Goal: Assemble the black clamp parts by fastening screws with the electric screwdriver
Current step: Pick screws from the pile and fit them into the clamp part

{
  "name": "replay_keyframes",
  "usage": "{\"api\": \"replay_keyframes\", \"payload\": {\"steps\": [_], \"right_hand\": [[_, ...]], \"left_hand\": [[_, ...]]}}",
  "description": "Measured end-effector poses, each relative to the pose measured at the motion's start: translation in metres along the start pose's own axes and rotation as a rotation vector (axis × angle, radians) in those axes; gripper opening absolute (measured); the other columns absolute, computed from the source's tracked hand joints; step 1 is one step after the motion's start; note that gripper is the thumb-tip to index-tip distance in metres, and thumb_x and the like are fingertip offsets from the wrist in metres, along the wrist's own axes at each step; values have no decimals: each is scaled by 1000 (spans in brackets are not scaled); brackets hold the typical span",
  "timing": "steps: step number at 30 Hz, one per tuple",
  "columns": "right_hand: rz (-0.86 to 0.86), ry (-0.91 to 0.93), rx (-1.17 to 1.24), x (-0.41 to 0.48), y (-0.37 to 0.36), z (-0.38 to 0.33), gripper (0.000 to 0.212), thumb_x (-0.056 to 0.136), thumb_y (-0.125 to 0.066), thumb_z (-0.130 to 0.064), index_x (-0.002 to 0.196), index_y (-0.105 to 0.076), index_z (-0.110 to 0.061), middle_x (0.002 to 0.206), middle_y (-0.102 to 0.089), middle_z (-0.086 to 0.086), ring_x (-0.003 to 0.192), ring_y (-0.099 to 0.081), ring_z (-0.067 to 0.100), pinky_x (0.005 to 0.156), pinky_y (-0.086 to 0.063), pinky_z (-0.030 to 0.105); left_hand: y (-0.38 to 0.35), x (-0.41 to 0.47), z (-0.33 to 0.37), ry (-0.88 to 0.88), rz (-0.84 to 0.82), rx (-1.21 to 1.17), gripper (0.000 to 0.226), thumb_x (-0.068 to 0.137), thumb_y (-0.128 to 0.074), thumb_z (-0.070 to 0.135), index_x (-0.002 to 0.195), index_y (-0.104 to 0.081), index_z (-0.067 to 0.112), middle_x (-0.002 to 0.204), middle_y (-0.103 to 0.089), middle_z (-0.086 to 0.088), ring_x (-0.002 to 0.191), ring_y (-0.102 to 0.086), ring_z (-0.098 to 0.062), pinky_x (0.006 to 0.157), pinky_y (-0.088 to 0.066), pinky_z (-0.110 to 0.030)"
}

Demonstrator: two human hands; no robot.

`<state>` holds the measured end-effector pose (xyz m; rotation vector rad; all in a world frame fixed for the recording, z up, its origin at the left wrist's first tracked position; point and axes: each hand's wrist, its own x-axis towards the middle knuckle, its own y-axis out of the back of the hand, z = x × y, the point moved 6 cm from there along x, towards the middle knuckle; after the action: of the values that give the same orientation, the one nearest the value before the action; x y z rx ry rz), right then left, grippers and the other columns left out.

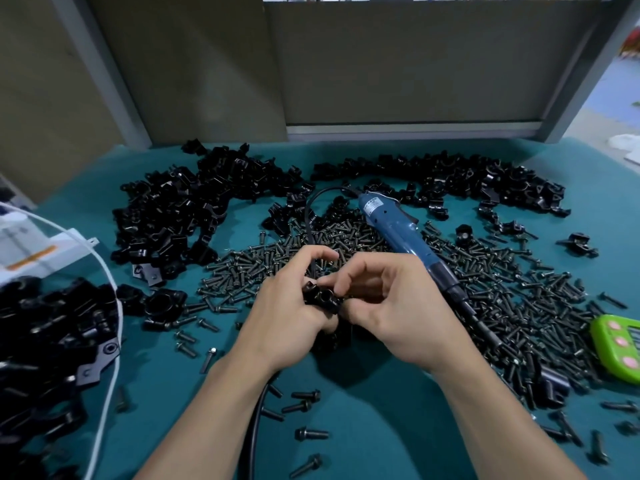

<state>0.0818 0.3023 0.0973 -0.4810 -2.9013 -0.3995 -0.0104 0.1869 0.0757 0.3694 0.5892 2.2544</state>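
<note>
Your left hand (287, 313) grips a black clamp part (322, 299) above the middle of the table (363, 427). Your right hand (391, 306) pinches the same part with curled fingers. The barest stretch of table lies near you, between your forearms. Ahead, the screws (519, 306) spread wide, and the blue electric screwdriver (405, 237) lies across them just beyond your right hand. Its black cable (254, 431) runs under your left forearm. Heaps of clamp parts (194, 209) crowd the far edge below the grey partition (415, 64). A green device (620, 348) sits at the right edge.
</note>
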Motion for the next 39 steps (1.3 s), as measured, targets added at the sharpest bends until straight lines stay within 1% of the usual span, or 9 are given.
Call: {"api": "replay_keyframes", "payload": {"steps": [5, 10, 13, 17, 22, 31, 33, 35, 39], "right_hand": [[-79, 37, -65, 0, 4, -6, 52, 73, -72, 17, 106, -80, -22, 96, -79, -6, 90, -73, 9, 81, -56, 21], [65, 63, -47, 1, 15, -4, 45, 75, -73, 16, 97, -82, -23, 90, -79, -7, 81, -73, 8, 71, -55, 22], [-40, 52, -31, 2, 8, -3, 44, 75, -67, 21, 100, -80, -13, 101, -80, -6, 92, -75, 10, 78, -58, 23], [-101, -13, 51, 3, 8, 3, 41, 76, -72, 20, 104, -80, -9, 98, -81, 1, 86, -77, 16, 73, -58, 23], [-80, -12, 137, 4, 3, 4, 44, 75, -77, 17, 108, -81, -12, 97, -81, 8, 86, -75, 18, 79, -61, 31], [-60, -118, 198, 0, 0, 10, 44, 74, -83, 13, 116, -75, 1, 108, -78, 16, 106, -74, 37, 98, -57, 56], [-66, -124, 192, 0, -1, 10, 44, 74, -84, 11, 117, -75, 1, 110, -78, 16, 109, -72, 36, 100, -55, 58], [-70, -119, 181, 0, -2, 10, 43, 77, -84, 9, 117, -75, -1, 110, -78, 13, 108, -73, 33, 99, -57, 53], [-103, -128, 135, 0, -4, 11, 38, 85, -81, 0, 122, -74, -8, 112, -79, 1, 104, -74, 13, 84, -58, 28]], "left_hand": [[-2, -2, 8, -35, -29, 31, 82, 51, -67, 10, 118, -52, 55, 81, -73, 19, 60, -63, -6, 52, -44, -21], [-5, -6, 15, -103, -39, -14, 91, 52, -66, 13, 131, -46, 53, 79, -74, 9, 50, -57, -16, 46, -42, -27], [-4, -8, 17, -128, -48, -45, 100, 51, -66, 18, 140, -43, 57, 85, -74, 11, 57, -61, -14, 52, -44, -25], [-6, -9, 18, -115, -104, -85, 106, 51, -65, 21, 146, -39, 61, 89, -76, 7, 60, -62, -17, 55, -45, -32], [-6, -12, 22, -144, -117, -166, 102, 51, -61, 30, 149, -42, 55, 91, -75, -4, 78, -68, -30, 66, -56, -47], [-4, -14, 18, -146, -97, -272, 96, 54, -60, 30, 146, -48, 53, 90, -75, -4, 72, -66, -16, 59, -52, -36], [-2, -13, 16, -145, -83, -257, 96, 54, -60, 32, 147, -49, 50, 101, -77, 0, 90, -72, -15, 73, -60, -41], [-1, -12, 16, -147, -80, -267, 94, 56, -60, 33, 148, -50, 46, 114, -76, 0, 106, -72, -18, 86, -61, -47], [2, -11, 15, -162, -69, -304, 85, 62, -60, 35, 146, -54, 43, 119, -76, 1, 112, -72, -22, 91, -59, -52]]}}
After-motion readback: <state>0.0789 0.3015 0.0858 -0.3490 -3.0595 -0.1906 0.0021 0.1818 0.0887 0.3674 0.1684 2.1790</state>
